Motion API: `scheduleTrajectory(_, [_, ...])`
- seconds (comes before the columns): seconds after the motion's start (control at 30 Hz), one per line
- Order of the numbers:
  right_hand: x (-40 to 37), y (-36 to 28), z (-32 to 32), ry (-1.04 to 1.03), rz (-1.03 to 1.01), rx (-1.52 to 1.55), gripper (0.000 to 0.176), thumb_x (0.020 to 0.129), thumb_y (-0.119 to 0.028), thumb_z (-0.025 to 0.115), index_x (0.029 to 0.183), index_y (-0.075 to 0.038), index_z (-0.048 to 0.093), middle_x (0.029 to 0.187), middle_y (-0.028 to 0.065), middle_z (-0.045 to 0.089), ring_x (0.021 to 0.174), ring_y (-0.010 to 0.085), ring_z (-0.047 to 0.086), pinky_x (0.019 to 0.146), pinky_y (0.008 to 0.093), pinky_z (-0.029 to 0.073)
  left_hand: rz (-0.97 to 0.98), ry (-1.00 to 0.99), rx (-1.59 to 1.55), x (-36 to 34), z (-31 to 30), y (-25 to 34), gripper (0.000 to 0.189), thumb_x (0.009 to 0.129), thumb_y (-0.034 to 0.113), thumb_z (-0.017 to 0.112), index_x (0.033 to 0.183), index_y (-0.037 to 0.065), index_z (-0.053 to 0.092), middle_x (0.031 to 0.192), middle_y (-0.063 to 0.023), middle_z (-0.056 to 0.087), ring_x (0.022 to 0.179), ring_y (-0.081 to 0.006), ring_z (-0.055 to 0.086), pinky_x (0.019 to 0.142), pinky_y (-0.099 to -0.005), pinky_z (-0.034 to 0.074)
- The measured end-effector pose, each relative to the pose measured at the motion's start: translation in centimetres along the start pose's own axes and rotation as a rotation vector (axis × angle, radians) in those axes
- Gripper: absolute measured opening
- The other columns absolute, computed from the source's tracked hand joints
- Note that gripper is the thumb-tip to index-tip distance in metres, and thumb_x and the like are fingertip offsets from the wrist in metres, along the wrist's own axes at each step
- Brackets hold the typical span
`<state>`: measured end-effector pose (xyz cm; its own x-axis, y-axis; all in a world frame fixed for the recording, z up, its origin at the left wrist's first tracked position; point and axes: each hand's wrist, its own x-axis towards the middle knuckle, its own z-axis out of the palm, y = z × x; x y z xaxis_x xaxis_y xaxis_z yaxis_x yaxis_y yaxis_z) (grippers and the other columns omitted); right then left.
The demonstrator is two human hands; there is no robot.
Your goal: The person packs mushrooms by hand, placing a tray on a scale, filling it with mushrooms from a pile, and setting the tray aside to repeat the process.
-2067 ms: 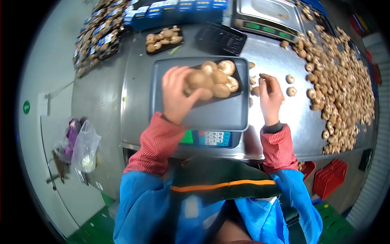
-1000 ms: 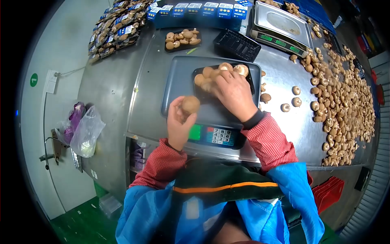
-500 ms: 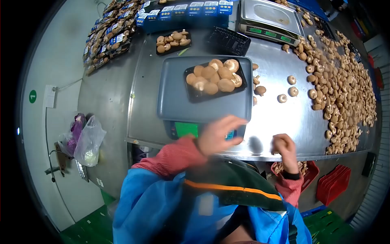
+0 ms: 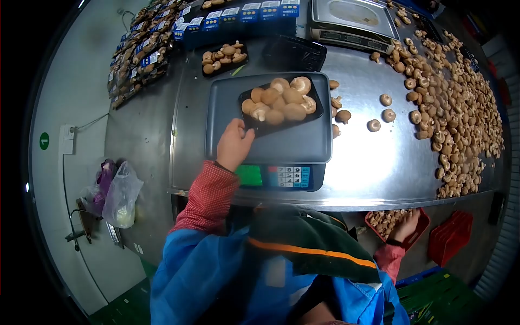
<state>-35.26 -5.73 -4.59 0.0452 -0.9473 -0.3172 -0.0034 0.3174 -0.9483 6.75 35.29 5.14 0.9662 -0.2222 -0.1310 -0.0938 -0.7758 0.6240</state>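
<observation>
My left hand [image 4: 234,145] is over the grey pan [image 4: 222,108] of a digital scale, half curled, with a gap between thumb and fingers. Its fingertips are right at the near left corner of a black tray [image 4: 279,125] heaped with brown mushrooms [image 4: 293,96]. Below the table's front edge, my right hand [image 4: 407,226] reaches into a red crate [image 4: 424,225] of small mushrooms [image 4: 385,221]; its fingertips are hidden among them. The scale's green display [image 4: 250,175] and keypad [image 4: 291,176] face me.
A large mushroom pile [image 4: 460,114] covers the table's right side, with loose mushrooms [image 4: 374,125] nearer the scale. Behind stand a filled tray [image 4: 225,57], black trays [image 4: 298,53], a second scale [image 4: 352,24] and packed mushrooms [image 4: 143,54]. Red crates [image 4: 450,235] stand lower right.
My left hand has moved left and away from me, from over the keypad to the tray's corner. My right hand has dropped from the table's edge into the red crate. The view has shifted slightly.
</observation>
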Motion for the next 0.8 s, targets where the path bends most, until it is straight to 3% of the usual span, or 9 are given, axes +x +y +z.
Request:
scheduleTrajectory(0.1, [-4.5, -3.1, 11.9, -0.264, -0.088, -0.249, 0.025, 0.102, -0.021, 0.046, 0.111, -0.005, 0.063, 0.066, -0.0049, 0.048, 0.05, 0.0044, 0.038, 0.044, 0.0204, 0.03, -0.109, -0.002, -0.348, 0.6, 0.6, -0.2, 0.022, 0.091, 0.01, 0.055, 0.11, 0.0, 0.049, 0.089, -0.0106, 0.062, 0.072, -0.0212, 0.064, 0.062, -0.0317, 0.053])
scheduleTrajectory(0.23, [-7.1, -4.6, 22.4, -0.688, -0.298, -0.414, 0.018, 0.098, -0.017, 0.055, 0.103, -0.003, 0.066, 0.067, -0.005, 0.05, 0.052, 0.0031, 0.041, 0.046, 0.0196, 0.033, -0.251, -0.028, -0.864, 0.4, -0.8, 0.6, 0.027, 0.091, -0.004, 0.04, 0.119, -0.001, 0.039, 0.1, -0.0141, 0.062, 0.076, -0.0207, 0.067, 0.062, -0.0281, 0.058])
scheduleTrajectory(0.33, [-6.5, -5.7, 29.8, -0.827, -0.413, -0.371, 0.018, 0.096, -0.016, 0.057, 0.1, -0.002, 0.067, 0.073, 0.0003, 0.057, 0.054, 0.006, 0.048, 0.05, 0.0226, 0.04, -0.285, -0.074, -0.969, 0.5, -1.5, 0.2, 0.03, 0.093, -0.004, 0.036, 0.122, 0.002, 0.036, 0.106, -0.0165, 0.062, 0.074, -0.0208, 0.069, 0.065, -0.0294, 0.061])
scheduleTrajectory(0.47, [-4.2, -6.8, 40.7, -0.978, -0.555, -0.379, 0.019, 0.094, -0.016, 0.06, 0.1, 0.0, 0.067, 0.083, 0.0059, 0.067, 0.062, 0.0106, 0.056, 0.057, 0.0252, 0.046, -0.306, -0.101, -1.058, 0.7, -2.4, 0.5, 0.033, 0.091, -0.006, 0.036, 0.124, 0.0, 0.036, 0.112, -0.0166, 0.061, 0.089, -0.0232, 0.067, 0.071, -0.0328, 0.06])
scheduleTrajectory(0.53, [-2.6, -5.3, 46.3, -1.072, -0.651, -0.401, 0.018, 0.092, -0.016, 0.063, 0.1, 0.0, 0.068, 0.083, 0.009, 0.07, 0.069, 0.0167, 0.064, 0.063, 0.0289, 0.051, -0.306, -0.086, -1.098, 1.7, -3.0, 1.3, 0.032, 0.092, -0.005, 0.037, 0.123, 0.001, 0.036, 0.111, -0.0166, 0.061, 0.087, -0.0222, 0.067, 0.071, -0.0323, 0.06])
scheduleTrajectory(0.6, [-2.6, -5.0, 50.7, -1.198, -0.725, -0.498, 0.019, 0.088, -0.017, 0.067, 0.097, -0.001, 0.069, 0.085, 0.0124, 0.07, 0.073, 0.0216, 0.067, 0.066, 0.0322, 0.052, -0.277, -0.061, -1.148, 3.4, -3.5, 1.8, 0.032, 0.092, -0.005, 0.038, 0.123, 0.003, 0.038, 0.107, -0.0171, 0.062, 0.081, -0.0211, 0.068, 0.068, -0.0309, 0.061])
scheduleTrajectory(0.73, [-3.6, -4.6, 56.1, -1.415, -0.83, -0.785, 0.03, 0.076, -0.032, 0.074, 0.09, -0.005, 0.07, 0.086, 0.0124, 0.07, 0.082, 0.0287, 0.068, 0.074, 0.0385, 0.053, -0.156, -0.052, -1.173, 8.7, -4.3, 4.0, 0.033, 0.093, -0.005, 0.037, 0.125, 0.003, 0.037, 0.111, -0.017, 0.06, 0.086, -0.0217, 0.067, 0.072, -0.0326, 0.06])
scheduleTrajectory(0.8, [-4.7, -4.5, 56.7, -1.282, -0.987, -1.138, 0.032, 0.074, -0.037, 0.073, 0.089, -0.008, 0.07, 0.087, 0.0123, 0.071, 0.085, 0.0309, 0.068, 0.075, 0.0406, 0.053, -0.106, -0.029, -1.202, 12.2, -3.9, 4.7, 0.033, 0.094, -0.005, 0.037, 0.126, 0.002, 0.037, 0.113, -0.017, 0.06, 0.088, -0.0235, 0.067, 0.073, -0.0349, 0.06])
